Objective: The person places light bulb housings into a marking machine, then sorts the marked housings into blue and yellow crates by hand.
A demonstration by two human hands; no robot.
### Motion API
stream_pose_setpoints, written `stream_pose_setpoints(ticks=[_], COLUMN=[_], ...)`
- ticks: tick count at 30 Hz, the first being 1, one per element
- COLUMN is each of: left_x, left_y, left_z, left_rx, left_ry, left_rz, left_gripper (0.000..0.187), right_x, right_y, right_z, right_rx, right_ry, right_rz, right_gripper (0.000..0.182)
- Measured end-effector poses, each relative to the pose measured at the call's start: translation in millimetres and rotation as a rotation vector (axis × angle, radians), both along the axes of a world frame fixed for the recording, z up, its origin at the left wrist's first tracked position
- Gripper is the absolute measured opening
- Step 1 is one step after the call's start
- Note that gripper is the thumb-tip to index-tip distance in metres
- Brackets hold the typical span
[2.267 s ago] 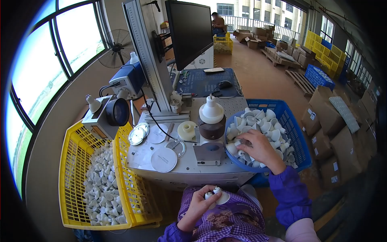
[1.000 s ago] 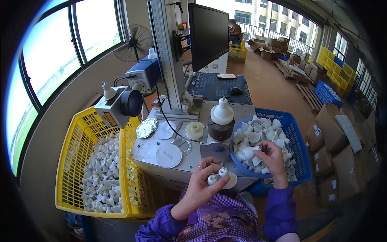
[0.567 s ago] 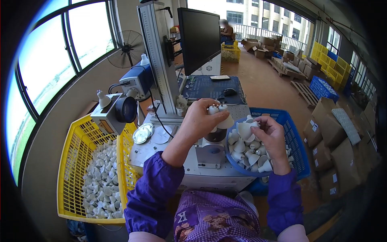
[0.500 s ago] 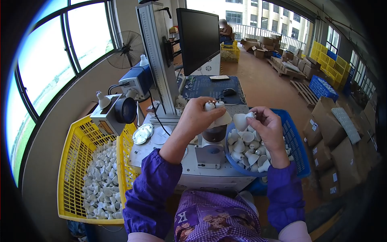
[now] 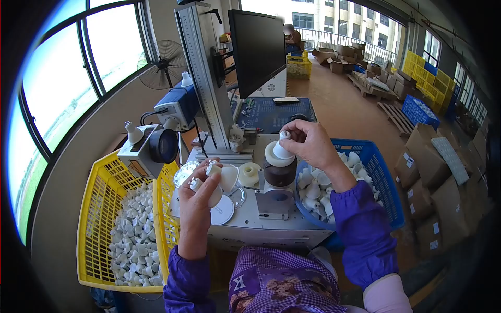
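My left hand [image 5: 195, 211] is closed around two white lamp cups [image 5: 228, 178], their pin ends up between the fingers. It hangs over the left part of the bench, above a white disc [image 5: 223, 213]. My right hand [image 5: 317, 147] pinches another lamp cup, a white housing [image 5: 282, 152], by its narrow neck. That cup sits upright at the white ring [image 5: 270, 158] on top of a dark round fixture [image 5: 279, 176]. Whether it is fully seated is hard to see. To the left, the marking machine's dark lens [image 5: 163, 145] faces the fixture.
A blue basket [image 5: 392, 195] and a round tub [image 5: 311, 221] with many lamp cups stand right. The yellow basket [image 5: 86, 245] at left also holds many. A monitor [image 5: 257, 52] rises behind the bench. A person [image 5: 293, 40] sits farther back; cartons [image 5: 436, 195] line the right.
My left hand has moved from over the fixture to the left and nearer, still with two lamp cups. My right hand has brought its lamp cup from over the tub left onto the fixture.
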State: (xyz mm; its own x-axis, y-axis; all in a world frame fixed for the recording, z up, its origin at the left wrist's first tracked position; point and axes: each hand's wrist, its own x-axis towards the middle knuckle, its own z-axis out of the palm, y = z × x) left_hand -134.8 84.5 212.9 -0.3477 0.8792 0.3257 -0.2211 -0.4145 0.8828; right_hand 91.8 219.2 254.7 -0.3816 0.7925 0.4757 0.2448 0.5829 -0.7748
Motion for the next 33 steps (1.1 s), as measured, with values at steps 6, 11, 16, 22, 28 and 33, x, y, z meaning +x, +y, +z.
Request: stream_pose_setpoints(ticks=[6,11,16,22,28,33], left_x=[-2,9,23,33,39,28], left_y=[-37,-49,-56,-64,-72,-79], left_z=[-51,-74,-87,-97,-96,-105], left_rx=[-0.204,-0.268,-0.321,-0.357,-0.36,-0.339], left_ry=[-0.12,-0.181,-0.253,-0.287,-0.278,-0.293], left_rz=[-0.017,-0.048,-0.101,-0.152,-0.156,-0.065], left_gripper=[0.024,0.025,0.026,0.027,0.027,0.02], right_x=[-4,-4,-4,-12,-8,41], right_y=[7,12,0,-5,-6,5], right_z=[-8,-21,-10,-23,-27,-47], right_rx=[-0.056,-0.033,-0.025,-0.015,0.026,0.069], right_ry=[-0.095,0.032,-0.085,0.024,0.112,0.197], right_rz=[0.006,0.078,0.009,-0.06,-0.061,-0.197], right_gripper=[0.021,0.028,0.027,0.026,0.028,0.021])
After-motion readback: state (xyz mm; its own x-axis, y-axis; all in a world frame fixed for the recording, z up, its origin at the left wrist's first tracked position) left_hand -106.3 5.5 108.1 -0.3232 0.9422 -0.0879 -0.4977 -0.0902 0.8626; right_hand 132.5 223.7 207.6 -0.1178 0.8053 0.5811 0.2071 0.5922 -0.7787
